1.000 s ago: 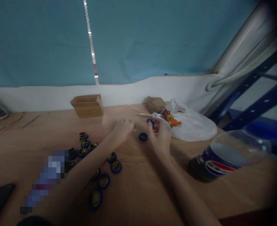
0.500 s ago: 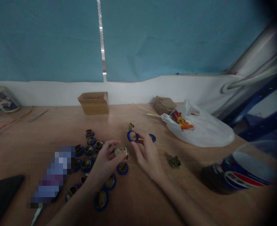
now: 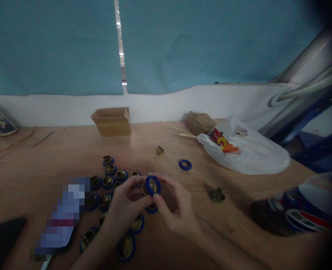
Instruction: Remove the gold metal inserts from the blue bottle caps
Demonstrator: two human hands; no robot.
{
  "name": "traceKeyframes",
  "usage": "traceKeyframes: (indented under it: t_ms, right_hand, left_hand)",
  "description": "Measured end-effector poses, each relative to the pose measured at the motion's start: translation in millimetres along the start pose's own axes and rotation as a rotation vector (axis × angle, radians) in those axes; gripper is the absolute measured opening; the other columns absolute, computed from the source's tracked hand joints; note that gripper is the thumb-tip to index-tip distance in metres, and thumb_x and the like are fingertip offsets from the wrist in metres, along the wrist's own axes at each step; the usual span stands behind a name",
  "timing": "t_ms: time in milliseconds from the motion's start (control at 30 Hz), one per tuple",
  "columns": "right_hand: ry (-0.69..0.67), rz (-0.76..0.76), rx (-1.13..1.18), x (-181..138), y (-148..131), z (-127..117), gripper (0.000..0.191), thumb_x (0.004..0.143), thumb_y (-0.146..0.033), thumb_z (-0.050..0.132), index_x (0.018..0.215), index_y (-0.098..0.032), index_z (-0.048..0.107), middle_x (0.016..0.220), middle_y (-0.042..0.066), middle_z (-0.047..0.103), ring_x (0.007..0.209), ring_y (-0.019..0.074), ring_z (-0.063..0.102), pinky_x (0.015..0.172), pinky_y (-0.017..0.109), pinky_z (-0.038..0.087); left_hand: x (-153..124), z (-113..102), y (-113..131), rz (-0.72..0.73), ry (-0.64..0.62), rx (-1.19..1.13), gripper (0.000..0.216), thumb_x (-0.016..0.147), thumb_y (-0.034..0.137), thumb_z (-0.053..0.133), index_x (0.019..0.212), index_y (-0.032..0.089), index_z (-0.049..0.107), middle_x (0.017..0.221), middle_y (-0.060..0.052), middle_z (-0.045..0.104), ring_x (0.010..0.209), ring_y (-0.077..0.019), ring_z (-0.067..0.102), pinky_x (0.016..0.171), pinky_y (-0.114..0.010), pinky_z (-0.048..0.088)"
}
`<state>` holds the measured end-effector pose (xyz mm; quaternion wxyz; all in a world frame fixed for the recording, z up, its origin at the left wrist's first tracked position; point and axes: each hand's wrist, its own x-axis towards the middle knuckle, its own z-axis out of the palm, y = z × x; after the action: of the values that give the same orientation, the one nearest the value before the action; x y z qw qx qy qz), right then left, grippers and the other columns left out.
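- Small round gold-coloured metal piece (image 3: 145, 188) is being pinched by left hand (image 3: 128, 198), fingers curled, thumb and fingertips nearly closed on it.
- Blue ring-shaped band (image 3: 148, 184) is being gripped by right hand (image 3: 177, 206) between thumb and fingers, the other fingers bent inward.
- Band is being held tilted, right up against metal piece, gold showing through its opening; whether it is being seated around the rim cannot be told.
- Both are being kept above the wooden surface (image 3: 166, 243), between the two hands, at centre front.
- Cluster of gold-coloured metal pieces in blue rings (image 3: 109, 182) is lying below and left of the hands, partly being covered by left hand and forearm.
- Loose blue ring (image 3: 185, 165) is lying flat beyond right hand.
- Loose gold-coloured metal clip piece (image 3: 160, 150) is lying farther back; darker metal clip piece (image 3: 217, 195) is lying right of right hand.
- Open brown cardboard box (image 3: 113, 125) is standing at the back by the wall.
- White plastic bag (image 3: 258, 157) is lying at back right, bottle with blue-and-red label (image 3: 295, 213) nearer.
- Pixelated flat device (image 3: 61, 221) is lying left of cluster.
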<state>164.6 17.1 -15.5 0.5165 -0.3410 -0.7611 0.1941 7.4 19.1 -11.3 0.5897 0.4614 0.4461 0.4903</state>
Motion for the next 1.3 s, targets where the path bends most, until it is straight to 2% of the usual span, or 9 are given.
traceKeyframes:
  t_ms: [200, 400, 500, 633, 867, 1033, 1200, 1300]
  right_hand:
    - [-0.069, -0.115, -0.066, 9, 1, -8, 0.053, 0.080, -0.009, 0.056, 0.129, -0.025, 0.047, 0.122, 0.009, 0.062, 0.113, 0.0255, 0.059, 0.093, 0.045, 0.051]
    - [-0.092, -0.091, -0.141, 12, 3, -9, 0.054, 0.081, -0.011, 0.056, 0.132, -0.027, 0.047, 0.123, 0.008, 0.062, 0.114, 0.0255, 0.059, 0.094, 0.046, 0.051]
    - [-0.111, -0.076, -0.137, 13, 4, -9, 0.055, 0.082, -0.012, 0.056, 0.134, -0.026, 0.045, 0.126, 0.007, 0.061, 0.117, 0.0246, 0.057, 0.097, 0.046, 0.049]
    - [-0.157, -0.020, -0.110, 13, 6, -10, 0.055, 0.084, -0.014, 0.056, 0.136, -0.025, 0.044, 0.130, 0.006, 0.059, 0.120, 0.0231, 0.055, 0.099, 0.045, 0.048]
    - [-0.221, 0.015, -0.095, 13, 9, -12, 0.055, 0.086, -0.015, 0.054, 0.139, -0.028, 0.042, 0.136, 0.005, 0.056, 0.126, 0.0235, 0.051, 0.103, 0.047, 0.046]
    - [-0.228, 0.031, -0.094, 13, 11, -12, 0.059, 0.086, -0.015, 0.056, 0.140, -0.030, 0.038, 0.137, 0.005, 0.054, 0.126, 0.0228, 0.051, 0.103, 0.048, 0.046]
    - [-0.240, 0.063, -0.015, 12, 5, -14, 0.067, 0.084, -0.014, 0.058, 0.143, -0.029, 0.030, 0.142, 0.006, 0.048, 0.130, 0.0224, 0.047, 0.107, 0.046, 0.043]
    - [-0.171, 0.149, 0.065, 14, 2, -16, 0.056, 0.087, -0.014, 0.054, 0.138, -0.028, 0.036, 0.139, 0.007, 0.050, 0.123, 0.0220, 0.052, 0.100, 0.044, 0.048]
  left_hand:
    - [-1, -1, -2, 0.014, -0.049, -0.073, 0.041, 0.067, 0.009, 0.073, 0.106, 0.019, 0.065, 0.107, -0.007, 0.072, 0.092, -0.0210, 0.071, 0.079, -0.031, 0.056]
    - [-4, -3, 3, 0.000, -0.072, -0.125, 0.038, 0.077, 0.018, 0.070, 0.115, 0.020, 0.063, 0.114, -0.009, 0.071, 0.104, -0.0217, 0.067, 0.094, -0.034, 0.051]
    - [-4, -5, 4, -0.019, -0.049, -0.154, 0.037, 0.081, 0.024, 0.067, 0.117, 0.022, 0.063, 0.119, -0.009, 0.069, 0.106, -0.0220, 0.066, 0.091, -0.032, 0.053]
    - [-4, -6, 5, -0.034, -0.009, -0.169, 0.036, 0.083, 0.027, 0.067, 0.118, 0.022, 0.062, 0.116, -0.008, 0.070, 0.102, -0.0208, 0.068, 0.087, -0.031, 0.056]
    - [-5, -7, 9, -0.022, -0.059, -0.168, 0.041, 0.083, 0.026, 0.067, 0.123, 0.025, 0.058, 0.125, -0.008, 0.066, 0.113, -0.0223, 0.062, 0.095, -0.035, 0.052]
    - [-4, -6, 10, -0.010, -0.063, -0.154, 0.035, 0.084, 0.025, 0.066, 0.119, 0.024, 0.060, 0.118, -0.007, 0.069, 0.109, -0.0205, 0.065, 0.094, -0.033, 0.052]
    - [-5, -6, 9, -0.037, -0.015, -0.140, 0.033, 0.087, 0.026, 0.063, 0.119, 0.023, 0.060, 0.114, -0.007, 0.071, 0.102, -0.0193, 0.068, 0.089, -0.030, 0.054]
    - [-6, -4, 8, -0.032, 0.000, -0.142, 0.033, 0.087, 0.026, 0.062, 0.120, 0.024, 0.060, 0.117, -0.007, 0.070, 0.105, -0.0195, 0.067, 0.089, -0.029, 0.054]
